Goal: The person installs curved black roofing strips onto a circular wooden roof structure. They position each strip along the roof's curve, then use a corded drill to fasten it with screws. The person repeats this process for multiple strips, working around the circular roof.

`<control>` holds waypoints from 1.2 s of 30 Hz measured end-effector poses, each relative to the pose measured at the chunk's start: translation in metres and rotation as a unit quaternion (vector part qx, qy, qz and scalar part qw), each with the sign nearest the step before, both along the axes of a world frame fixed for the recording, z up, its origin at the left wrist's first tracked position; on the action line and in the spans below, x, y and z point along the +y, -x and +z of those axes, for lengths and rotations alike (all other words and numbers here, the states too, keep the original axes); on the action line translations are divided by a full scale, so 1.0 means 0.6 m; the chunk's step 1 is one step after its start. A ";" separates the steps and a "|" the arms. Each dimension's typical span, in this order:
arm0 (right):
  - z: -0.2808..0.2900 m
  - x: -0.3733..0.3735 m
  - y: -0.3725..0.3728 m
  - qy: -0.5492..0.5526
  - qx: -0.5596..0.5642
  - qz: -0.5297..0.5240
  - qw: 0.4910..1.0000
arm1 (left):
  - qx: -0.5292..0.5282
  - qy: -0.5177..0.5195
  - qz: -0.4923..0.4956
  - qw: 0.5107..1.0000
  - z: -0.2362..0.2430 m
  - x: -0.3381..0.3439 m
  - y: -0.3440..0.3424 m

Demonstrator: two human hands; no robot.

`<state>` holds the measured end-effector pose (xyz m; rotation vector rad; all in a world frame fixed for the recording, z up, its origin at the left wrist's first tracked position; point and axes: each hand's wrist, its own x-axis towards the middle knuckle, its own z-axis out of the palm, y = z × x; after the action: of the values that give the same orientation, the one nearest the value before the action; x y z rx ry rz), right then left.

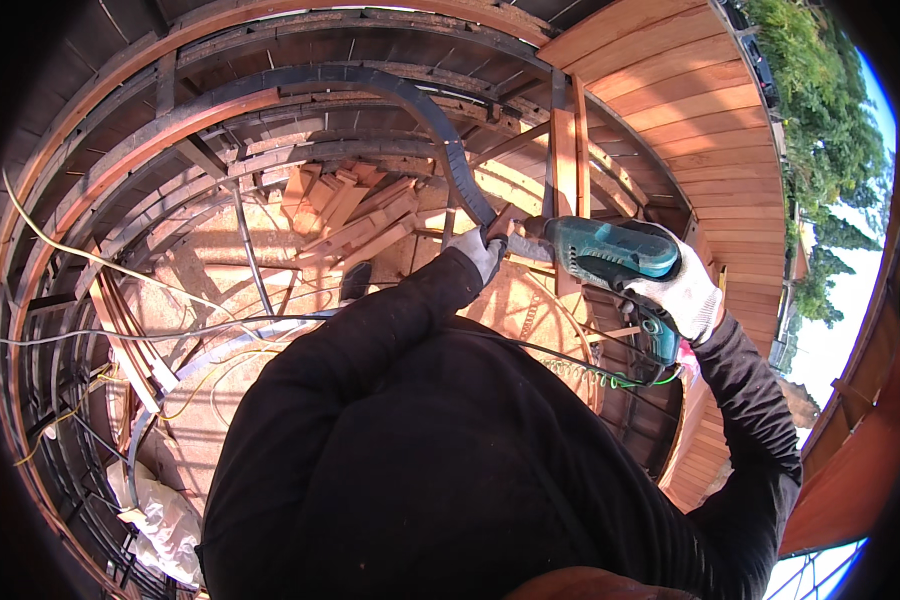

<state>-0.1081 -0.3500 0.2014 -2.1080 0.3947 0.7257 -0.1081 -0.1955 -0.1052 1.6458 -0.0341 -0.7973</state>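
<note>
My right hand, in a white work glove, is closed round the black handle of a teal power tool. The tool's front end points left, toward a small piece of reddish-brown wood. My left hand, also gloved, is closed at that piece, beside the lower end of a dark curved rail. Its fingers are partly hidden, and the exact contact between tool and wood cannot be made out. Below my right hand hangs a second teal tool.
Curved metal framing rings the work area. Wood offcuts lie piled on the sunlit floor. Cables cross at the left, and a coiled green cord runs near my right side. Wooden cladding curves along the right.
</note>
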 end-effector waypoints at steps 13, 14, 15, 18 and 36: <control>0.023 0.031 -0.036 0.139 -0.013 0.091 0.986 | -0.028 -0.008 0.010 1.000 -0.004 -0.001 0.007; 0.022 0.032 -0.039 0.136 -0.007 0.087 0.987 | -0.020 -0.014 0.008 1.000 0.012 0.007 0.004; 0.025 0.038 -0.045 0.147 -0.012 0.101 0.984 | -0.012 -0.020 0.005 1.000 0.018 0.011 0.002; 0.030 0.057 -0.051 0.172 -0.025 0.142 0.975 | -0.017 0.009 -0.001 1.000 0.012 0.010 0.000; 0.013 0.041 -0.057 0.105 0.108 -0.020 0.988 | 0.073 0.001 -0.097 0.993 0.046 0.036 -0.029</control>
<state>-0.0741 -0.3252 0.2093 -2.2157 0.6563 0.9271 -0.0905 -0.1739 -0.0774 1.5950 -0.0939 -1.0641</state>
